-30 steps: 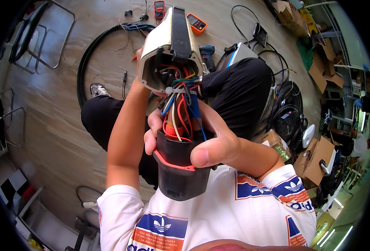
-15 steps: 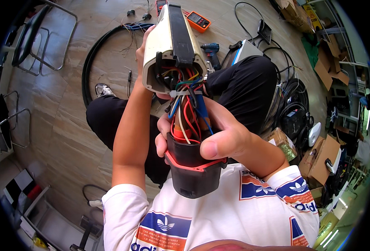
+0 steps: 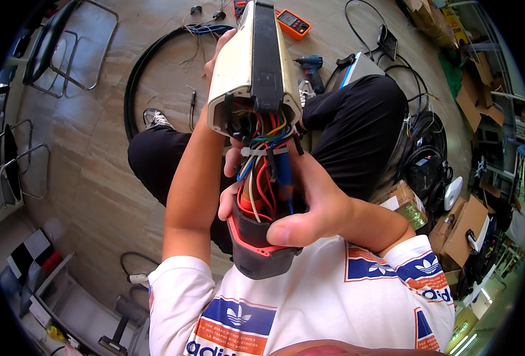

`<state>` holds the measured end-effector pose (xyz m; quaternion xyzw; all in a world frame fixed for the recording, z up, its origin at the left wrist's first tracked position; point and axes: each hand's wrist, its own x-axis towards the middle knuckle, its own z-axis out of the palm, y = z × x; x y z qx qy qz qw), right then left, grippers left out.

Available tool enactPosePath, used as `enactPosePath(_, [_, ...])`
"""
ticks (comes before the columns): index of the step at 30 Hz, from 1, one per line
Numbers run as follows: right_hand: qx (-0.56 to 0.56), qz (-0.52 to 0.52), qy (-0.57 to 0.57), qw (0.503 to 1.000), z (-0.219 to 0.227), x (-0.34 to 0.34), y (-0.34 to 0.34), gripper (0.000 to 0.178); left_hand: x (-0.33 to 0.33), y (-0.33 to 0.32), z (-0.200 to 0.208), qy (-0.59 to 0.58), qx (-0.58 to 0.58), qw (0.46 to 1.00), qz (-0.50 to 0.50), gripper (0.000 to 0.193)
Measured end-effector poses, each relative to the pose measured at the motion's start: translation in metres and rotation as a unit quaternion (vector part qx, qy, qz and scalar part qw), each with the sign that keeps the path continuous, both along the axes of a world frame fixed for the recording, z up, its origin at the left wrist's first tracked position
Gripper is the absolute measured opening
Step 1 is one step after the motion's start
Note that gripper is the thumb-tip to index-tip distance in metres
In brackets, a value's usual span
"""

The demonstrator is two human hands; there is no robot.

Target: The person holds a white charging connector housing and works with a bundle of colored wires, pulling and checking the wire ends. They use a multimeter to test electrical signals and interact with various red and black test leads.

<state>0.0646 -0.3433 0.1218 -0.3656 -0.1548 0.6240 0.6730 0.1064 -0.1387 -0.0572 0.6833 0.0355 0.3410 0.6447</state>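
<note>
My left hand [image 3: 220, 54] grips a cream casing [image 3: 233, 77] with a black strip along its top, from its left side near the far end. Many coloured wires [image 3: 262, 172] come out of the casing's open near end, bundled by a white cable tie [image 3: 262, 151]. They run down into a black end cap [image 3: 265, 261] with a red gasket around its rim. My right hand [image 3: 316, 207] is closed around this cap, thumb on its near right rim and fingertips showing at its left. A gap spanned by the wires separates casing and cap.
On the floor ahead lie an orange multimeter [image 3: 293, 25], a blue power drill [image 3: 311, 68] and a thick black cable [image 3: 133, 89]. A chair [image 3: 67, 53] stands at the left. Cardboard boxes [image 3: 461, 228] and coiled cables [image 3: 420, 157] crowd the right side.
The end cap has tilted and shifted slightly left in my right hand. The casing's open end has moved slightly down and right in view. Both hands keep their hold.
</note>
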Motion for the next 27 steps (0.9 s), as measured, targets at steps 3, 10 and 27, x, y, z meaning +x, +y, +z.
enactPosePath(3, [0.013,0.003,-0.024,1.0,-0.01,-0.007,-0.001,0.083,-0.001,-0.001,-0.002,-0.031,-0.241,0.964,-0.106,0.052])
enactPosePath(10, [0.006,-0.034,-0.045,0.998,-0.015,-0.024,0.003,0.087,-0.007,0.003,0.007,0.019,-0.08,0.995,-0.048,0.051])
enactPosePath(27, [-0.025,-0.07,0.091,0.993,-0.006,0.006,-0.005,0.114,0.002,-0.002,0.025,0.077,0.078,0.994,0.026,0.049])
